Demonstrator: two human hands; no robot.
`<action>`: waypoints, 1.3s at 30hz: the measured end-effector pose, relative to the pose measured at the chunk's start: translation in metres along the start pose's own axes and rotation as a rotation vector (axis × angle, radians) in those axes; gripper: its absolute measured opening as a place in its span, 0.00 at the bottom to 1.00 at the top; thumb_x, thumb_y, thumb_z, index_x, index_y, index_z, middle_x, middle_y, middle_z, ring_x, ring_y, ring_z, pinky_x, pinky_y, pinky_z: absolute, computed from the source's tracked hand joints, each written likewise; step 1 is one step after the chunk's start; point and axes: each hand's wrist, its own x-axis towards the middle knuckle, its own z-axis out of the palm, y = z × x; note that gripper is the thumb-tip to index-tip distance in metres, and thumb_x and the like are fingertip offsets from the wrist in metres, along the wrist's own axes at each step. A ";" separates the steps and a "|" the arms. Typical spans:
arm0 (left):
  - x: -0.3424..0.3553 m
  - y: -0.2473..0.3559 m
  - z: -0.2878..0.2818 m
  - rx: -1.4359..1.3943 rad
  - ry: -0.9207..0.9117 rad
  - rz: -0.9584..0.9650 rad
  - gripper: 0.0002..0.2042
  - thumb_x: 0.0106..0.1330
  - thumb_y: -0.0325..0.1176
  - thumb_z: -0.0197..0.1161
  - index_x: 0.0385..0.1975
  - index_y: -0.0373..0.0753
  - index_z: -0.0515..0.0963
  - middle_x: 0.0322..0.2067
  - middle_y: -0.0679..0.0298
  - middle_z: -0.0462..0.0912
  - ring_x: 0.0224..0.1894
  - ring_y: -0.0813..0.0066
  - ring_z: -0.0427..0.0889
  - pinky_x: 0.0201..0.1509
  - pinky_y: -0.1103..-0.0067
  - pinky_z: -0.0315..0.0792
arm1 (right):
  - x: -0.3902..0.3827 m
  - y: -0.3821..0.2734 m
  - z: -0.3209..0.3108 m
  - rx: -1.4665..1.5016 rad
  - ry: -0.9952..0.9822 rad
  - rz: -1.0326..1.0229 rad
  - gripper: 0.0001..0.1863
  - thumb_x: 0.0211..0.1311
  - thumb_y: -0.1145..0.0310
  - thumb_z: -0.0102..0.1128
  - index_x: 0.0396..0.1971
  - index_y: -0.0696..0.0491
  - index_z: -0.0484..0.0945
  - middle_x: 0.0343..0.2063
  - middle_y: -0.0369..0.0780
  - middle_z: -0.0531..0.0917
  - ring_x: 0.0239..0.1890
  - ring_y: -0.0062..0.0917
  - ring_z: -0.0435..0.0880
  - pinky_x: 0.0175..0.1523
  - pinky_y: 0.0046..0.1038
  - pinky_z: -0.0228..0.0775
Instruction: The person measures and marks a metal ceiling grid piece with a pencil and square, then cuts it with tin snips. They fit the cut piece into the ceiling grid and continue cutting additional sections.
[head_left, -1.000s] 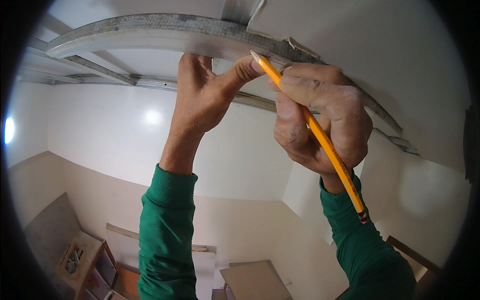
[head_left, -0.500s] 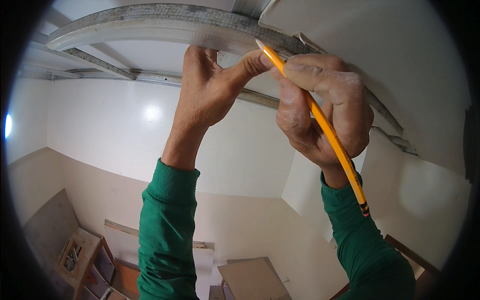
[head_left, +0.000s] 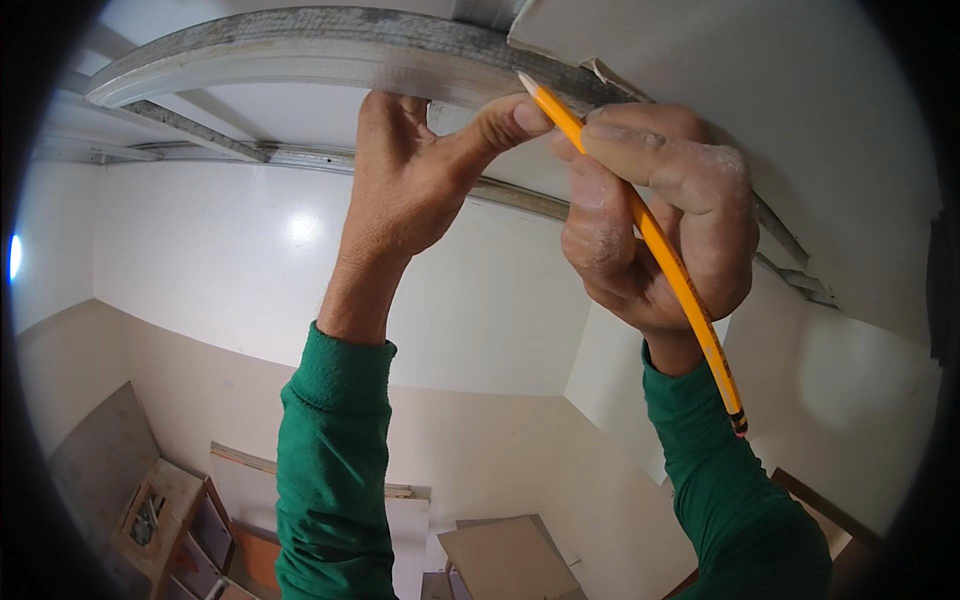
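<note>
A curved grey metal channel [head_left: 330, 50] runs overhead beside a white ceiling board [head_left: 780, 60] with a ragged edge. My left hand [head_left: 420, 170] is raised to the channel's underside, fingertips hidden behind it and thumb extended right along its lower face, gripping it. A yellow pencil [head_left: 685, 290] with an eraser at its lower end is held between the fingers and thumb of my right hand [head_left: 665, 220]. The pencil's sharpened tip lies at or very near the channel, just above my left thumb; I cannot tell whether it touches.
Straight metal rails [head_left: 205, 130] and pale walls [head_left: 480, 310] lie beyond the channel. Below stand a wooden bench [head_left: 175, 510] holding a box of tools [head_left: 145, 515], leaning boards [head_left: 405, 540] and a brown panel [head_left: 500, 555]. A bright light [head_left: 15, 257] shows at far left.
The channel and both hands appear higher in the picture than a second ago. My right hand and the pencil have shifted slightly right and up. Both grips look the same.
</note>
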 end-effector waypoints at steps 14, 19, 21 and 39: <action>-0.001 -0.011 -0.002 -0.025 0.017 0.052 0.29 0.56 0.53 0.86 0.47 0.34 0.89 0.45 0.51 0.91 0.56 0.56 0.86 0.59 0.60 0.79 | -0.005 -0.006 0.000 -0.024 -0.062 0.036 0.12 0.65 0.84 0.68 0.45 0.62 0.77 0.37 0.46 0.89 0.34 0.28 0.90 0.42 0.23 0.85; -0.001 -0.007 -0.004 0.004 -0.003 0.019 0.29 0.57 0.54 0.85 0.47 0.35 0.89 0.45 0.53 0.91 0.56 0.56 0.86 0.59 0.59 0.79 | -0.003 0.002 0.006 -0.046 0.027 -0.038 0.12 0.65 0.84 0.68 0.45 0.62 0.77 0.37 0.47 0.89 0.34 0.29 0.90 0.42 0.24 0.85; 0.000 -0.006 -0.005 0.004 -0.017 0.010 0.29 0.57 0.54 0.85 0.46 0.35 0.89 0.45 0.53 0.91 0.56 0.57 0.86 0.59 0.59 0.79 | -0.005 0.002 0.006 -0.045 0.021 -0.039 0.12 0.65 0.84 0.68 0.46 0.62 0.77 0.37 0.47 0.88 0.34 0.29 0.90 0.42 0.24 0.85; -0.001 -0.012 -0.003 -0.033 0.002 0.026 0.24 0.59 0.48 0.85 0.47 0.36 0.89 0.45 0.56 0.91 0.56 0.59 0.85 0.63 0.61 0.77 | -0.009 0.001 0.006 -0.011 -0.033 0.017 0.14 0.60 0.85 0.68 0.47 0.63 0.81 0.39 0.45 0.87 0.35 0.28 0.88 0.43 0.25 0.83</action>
